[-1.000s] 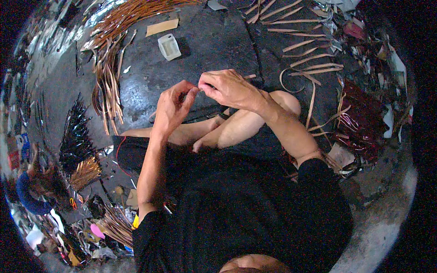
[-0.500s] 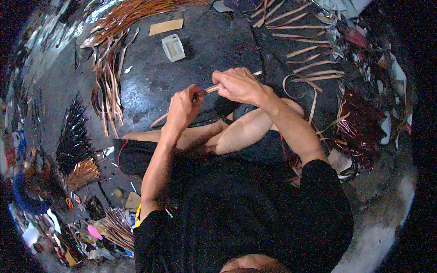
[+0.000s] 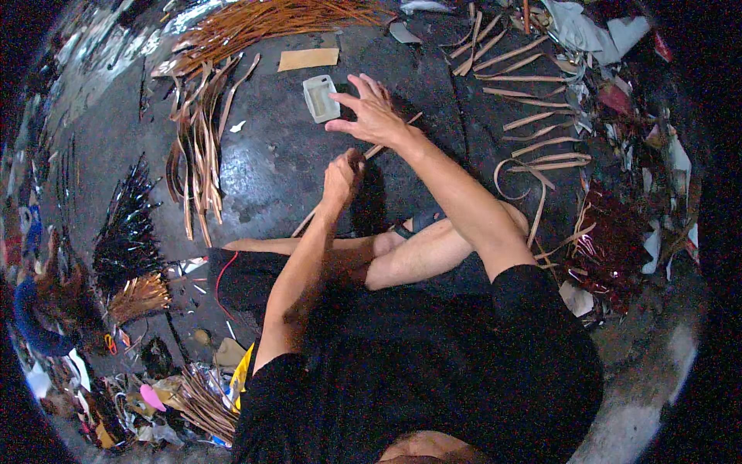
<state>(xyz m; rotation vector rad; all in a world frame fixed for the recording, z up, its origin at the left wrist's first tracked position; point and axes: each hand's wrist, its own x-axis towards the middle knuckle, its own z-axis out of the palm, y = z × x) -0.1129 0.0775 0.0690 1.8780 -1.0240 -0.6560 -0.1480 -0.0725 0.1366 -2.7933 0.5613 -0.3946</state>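
Observation:
My left hand (image 3: 342,179) is closed around a long, thin tan strip (image 3: 306,221). One end of it slants down toward my leg, and the other sticks out up and to the right, passing below my right hand. Fingers spread, my right hand (image 3: 372,116) holds nothing and hovers at the right side of a small translucent plastic box (image 3: 319,99). I cannot tell whether the fingertips touch the box. Beyond the box lies a flat tan rectangular piece (image 3: 308,59).
Loose tan strips (image 3: 202,155) lie in a bunch at the left, under a pile of orange-brown strands (image 3: 270,27). More strips (image 3: 529,124) are laid out in a row at the right. Black bristle-like strands (image 3: 127,232) and dark red sheets (image 3: 607,240) flank my crossed legs.
My right hand has let go of the strip, opened and moved up toward the plastic box. My left hand keeps its hold on the strip. The whole view has shifted slightly.

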